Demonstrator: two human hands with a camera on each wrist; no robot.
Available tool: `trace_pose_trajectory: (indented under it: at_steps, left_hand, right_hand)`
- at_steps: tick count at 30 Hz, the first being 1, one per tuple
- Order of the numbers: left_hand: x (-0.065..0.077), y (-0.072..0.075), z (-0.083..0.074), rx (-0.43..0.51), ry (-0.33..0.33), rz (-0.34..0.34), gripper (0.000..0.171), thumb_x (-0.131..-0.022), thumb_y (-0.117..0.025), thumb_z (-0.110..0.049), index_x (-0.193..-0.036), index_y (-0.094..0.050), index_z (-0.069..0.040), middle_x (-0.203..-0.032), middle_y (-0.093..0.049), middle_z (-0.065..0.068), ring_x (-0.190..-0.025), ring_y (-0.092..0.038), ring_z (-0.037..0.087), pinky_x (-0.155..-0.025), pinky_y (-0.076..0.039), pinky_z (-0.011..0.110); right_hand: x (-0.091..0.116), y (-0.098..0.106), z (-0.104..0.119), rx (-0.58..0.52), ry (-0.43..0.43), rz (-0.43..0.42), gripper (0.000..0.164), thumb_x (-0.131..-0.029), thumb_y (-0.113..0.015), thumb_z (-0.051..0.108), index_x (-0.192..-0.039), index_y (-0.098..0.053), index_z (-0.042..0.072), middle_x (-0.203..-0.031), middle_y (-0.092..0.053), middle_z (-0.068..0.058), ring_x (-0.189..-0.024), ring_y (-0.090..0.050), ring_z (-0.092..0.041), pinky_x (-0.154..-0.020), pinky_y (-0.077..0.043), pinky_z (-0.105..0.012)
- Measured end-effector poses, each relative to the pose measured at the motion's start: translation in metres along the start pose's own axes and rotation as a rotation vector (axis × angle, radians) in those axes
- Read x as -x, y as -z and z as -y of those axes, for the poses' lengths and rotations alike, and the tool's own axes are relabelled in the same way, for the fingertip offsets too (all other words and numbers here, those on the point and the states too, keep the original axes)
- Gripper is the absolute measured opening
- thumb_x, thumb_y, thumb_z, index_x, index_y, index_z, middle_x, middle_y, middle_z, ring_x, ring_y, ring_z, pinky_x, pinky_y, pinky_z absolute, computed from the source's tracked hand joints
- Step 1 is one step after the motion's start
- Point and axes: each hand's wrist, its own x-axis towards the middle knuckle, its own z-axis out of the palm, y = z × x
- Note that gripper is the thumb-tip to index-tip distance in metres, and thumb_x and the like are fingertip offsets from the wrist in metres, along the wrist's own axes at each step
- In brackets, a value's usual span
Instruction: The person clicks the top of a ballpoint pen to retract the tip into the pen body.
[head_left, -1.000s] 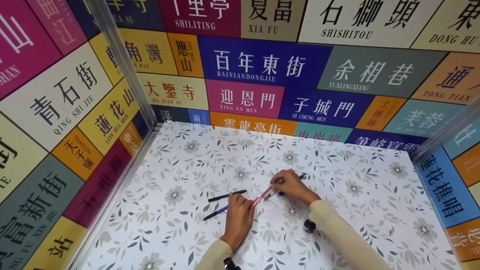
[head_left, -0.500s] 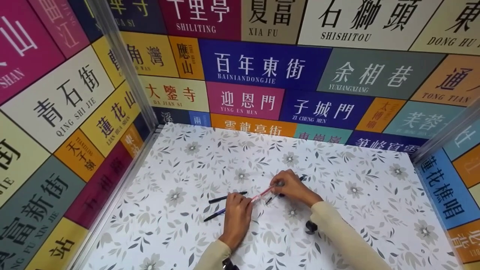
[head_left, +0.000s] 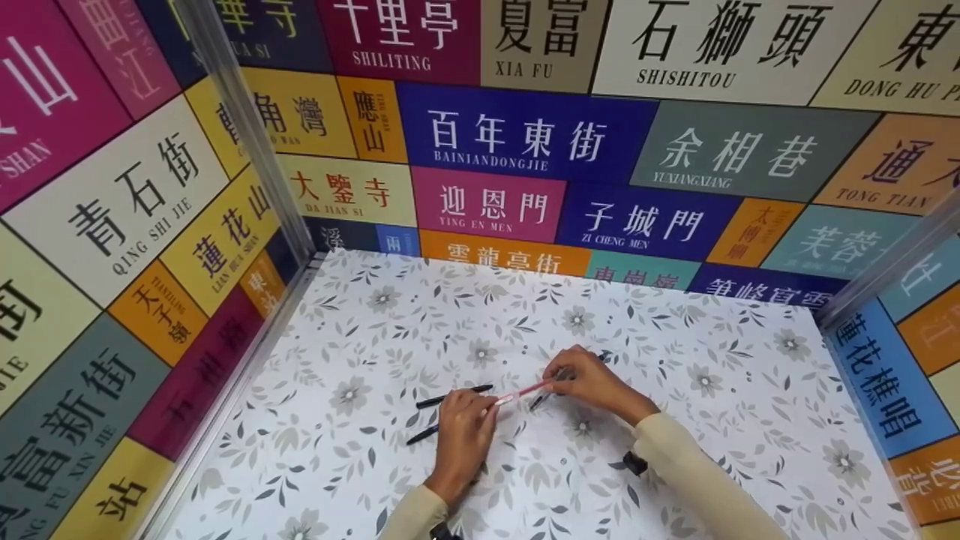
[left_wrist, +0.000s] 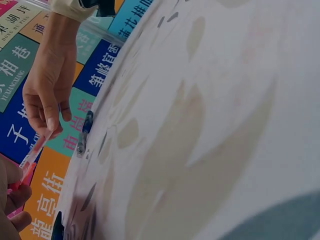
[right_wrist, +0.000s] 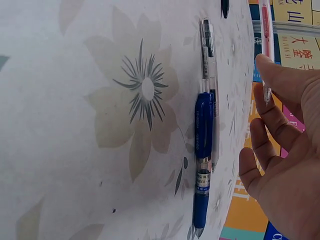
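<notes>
A clear pen with a red refill [head_left: 523, 392] is stretched between both hands, above the table. My left hand [head_left: 466, 435] grips its push-button end, also visible at the edge of the left wrist view. At the other end, the thumb and index finger of my right hand [head_left: 589, 380] pinch the pen near its tip; the right wrist view shows the bare point of this red pen [right_wrist: 267, 42] by the thumb. Below the right hand lie a blue pen [right_wrist: 202, 130] and a clear pen with black parts [right_wrist: 207, 45], side by side.
Two dark pens [head_left: 431, 401] lie just left of the left hand, the nearer one partly covered by it. White floral cloth [head_left: 360, 465] covers the table. Colourful panels with printed place names [head_left: 525, 127] stand at the back and both sides.
Both hands have shifted slightly, the left one leftward and down, the right one a little lower. The red pen between them now lies at a flatter slant. Both keep hold of it.
</notes>
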Motion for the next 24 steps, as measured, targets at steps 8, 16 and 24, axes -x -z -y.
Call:
trace_pose_trajectory:
  at_steps: [8,16,24]
  left_hand:
    - [-0.004,0.01,-0.001,0.143,0.044,0.001,0.01,-0.093,-0.085,-0.005,-0.102,-0.084,-0.01,-0.098,-0.079,-0.003,-0.099,-0.068,0.02,-0.091,-0.053,0.043]
    - [-0.006,0.012,-0.003,0.287,0.168,0.033,0.008,-0.096,-0.084,-0.005,-0.103,-0.083,-0.008,-0.099,-0.08,-0.001,-0.1,-0.072,0.021,-0.09,-0.058,0.034]
    - [-0.012,0.015,-0.014,0.444,0.39,0.082,0.013,-0.095,-0.086,-0.006,-0.106,-0.085,-0.013,-0.106,-0.08,-0.001,-0.106,-0.073,0.016,-0.095,-0.061,0.043]
  right_hand:
    - [0.015,0.002,0.008,-0.055,0.005,-0.001,0.008,-0.094,-0.089,0.013,-0.099,-0.085,0.017,-0.098,-0.074,-0.004,-0.097,-0.058,-0.042,-0.088,-0.05,-0.05]
    - [0.036,-0.001,0.014,-0.083,0.03,-0.001,0.015,-0.095,-0.086,0.006,-0.103,-0.084,0.019,-0.104,-0.077,-0.002,-0.099,-0.061,-0.039,-0.093,-0.052,-0.057]
    - [0.057,-0.017,0.019,-0.027,0.013,-0.124,0.011,-0.09,-0.088,0.0,-0.096,-0.081,0.007,-0.095,-0.075,-0.012,-0.092,-0.062,-0.04,-0.083,-0.049,-0.046]
